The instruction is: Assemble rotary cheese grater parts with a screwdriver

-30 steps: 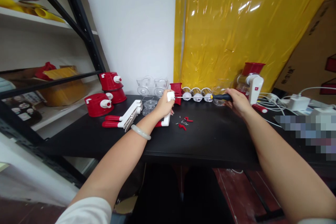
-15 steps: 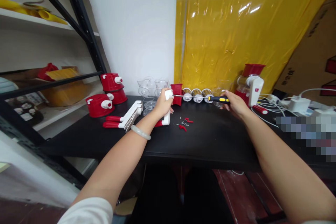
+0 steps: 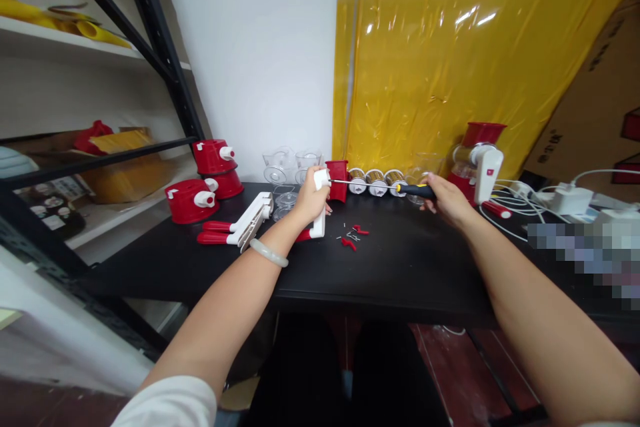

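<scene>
Mid-frame, the left hand [image 3: 311, 199] clasps a white handle [image 3: 321, 179]; right of it, the right hand [image 3: 447, 197] grips a screwdriver [image 3: 417, 191], tip at the handle's top. Farther right, a white crank's [image 3: 485, 185] red label [image 3: 489, 172] and, upper right, a cardboard box's [image 3: 593, 103] dark characters [image 3: 547, 147] are unreadable.

Black rack [image 3: 159, 33]: is standing at 10 o'clock.
Yellow rolls [image 3: 93, 31]: are lying on the upper shelf [image 3: 40, 33], toward 10 o'clock.
White panel [image 3: 255, 47]: is rising at 11 o'clock.
Yellow sheeting [image 3: 440, 47]: is hanging at 1 to 2 o'clock, reflecting light.
Cardboard box [image 3: 590, 107]: is standing between 2 and 3 o'clock, showing dark print.
White block [image 3: 571, 199]: is sitting among cables [image 3: 511, 188] at 3 o'clock.
</scene>
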Available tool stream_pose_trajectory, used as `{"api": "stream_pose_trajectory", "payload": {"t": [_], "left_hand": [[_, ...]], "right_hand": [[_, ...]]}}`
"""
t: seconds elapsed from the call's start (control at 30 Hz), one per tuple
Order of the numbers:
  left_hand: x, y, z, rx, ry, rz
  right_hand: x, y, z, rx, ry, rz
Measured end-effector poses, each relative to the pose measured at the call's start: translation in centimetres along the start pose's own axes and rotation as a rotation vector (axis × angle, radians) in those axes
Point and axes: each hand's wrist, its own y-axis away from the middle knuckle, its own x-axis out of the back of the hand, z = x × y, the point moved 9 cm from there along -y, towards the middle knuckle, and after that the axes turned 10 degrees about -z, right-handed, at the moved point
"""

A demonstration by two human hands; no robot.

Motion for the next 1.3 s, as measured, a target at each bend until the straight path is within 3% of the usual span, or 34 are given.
{"api": "stream_pose_trajectory", "payload": {"t": [0.33, 0.6, 0.83, 1.1, 1.3], "left_hand": [[0.0, 0.2, 0.4, -0.033, 0.034, 0.004], [0.2, 0.4, 1.4, -0.074, 0.132, 0.029], [-0.5, 1.2, 2.6, -0.170, 0.128, -0.007], [-0.8, 1.5, 3.1, -0.210, 0.082, -0.034], [-1.0, 1.6, 3.2, -0.248, 0.123, -0.053]], "right_hand": [[-0.6, 0.3, -1.3, 0.087, -0.245, -0.036], [-0.7, 0.3, -1.3, 0.084, 0.015, -0.006], [-0.8, 0.8, -2.6, 0.181, -0.274, 0.008], [-0.8, 0.7, -2.1, 0.108, -0.179, 0.059], [-1.2, 1.1, -3.0, 0.149, -0.345, -0.004]]}}
